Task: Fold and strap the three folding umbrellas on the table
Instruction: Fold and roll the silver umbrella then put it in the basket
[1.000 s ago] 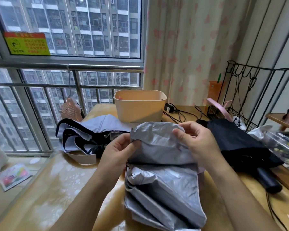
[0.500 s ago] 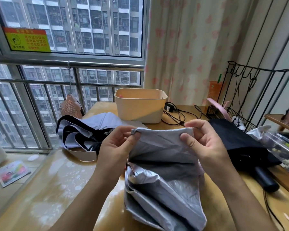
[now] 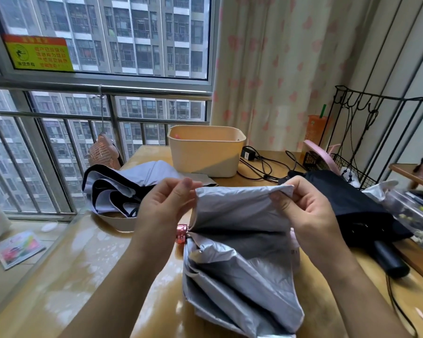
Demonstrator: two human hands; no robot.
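A silver folding umbrella lies in front of me on the wooden table, its canopy loose and creased, a pink metal part showing at its left side. My left hand pinches the top left corner of one silver panel. My right hand pinches the panel's top right corner, so the panel is stretched flat between both hands. A white and black umbrella lies unfolded at the back left. A black umbrella with a black handle lies at the right.
A beige plastic tub stands at the back centre, with black cables and a charger beside it. A black wire rack and a clear box crowd the right edge. The window railing runs along the left.
Both hands have moved apart and lifted, spreading the silver panel wider and flatter between them. The pink part at the umbrella's left side has come into sight.
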